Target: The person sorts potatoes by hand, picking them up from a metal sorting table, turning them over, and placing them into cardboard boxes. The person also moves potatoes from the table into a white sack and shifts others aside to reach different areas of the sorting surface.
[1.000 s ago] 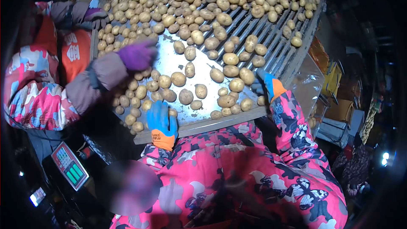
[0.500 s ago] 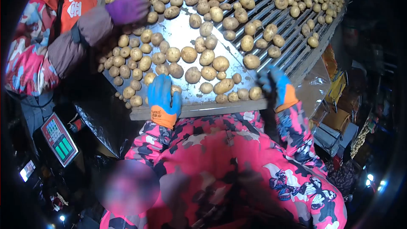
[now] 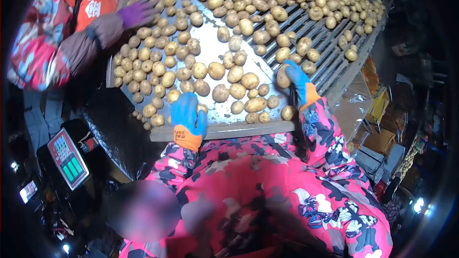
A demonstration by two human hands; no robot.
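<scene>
My left hand, in a blue and orange glove, lies over the front edge of the metal sorting tray, fingers stretched out. A small potato is close beside its fingers. On the right, my right hand, gloved the same way, has its fingers round a potato where the smooth plate meets the bars; part of this hand's underside is dark and hard to see. Many loose potatoes are spread over the plate between my hands.
At the left, another person's purple-gloved hand reaches over the potatoes. Metal bars slope away at the right under more potatoes. A scale with a green display stands at lower left. Cardboard boxes are at the right.
My right hand has moved up and left onto a potato and closed round it. My left hand stays at the tray edge. The other person's hand has shifted left with fingers spread.
</scene>
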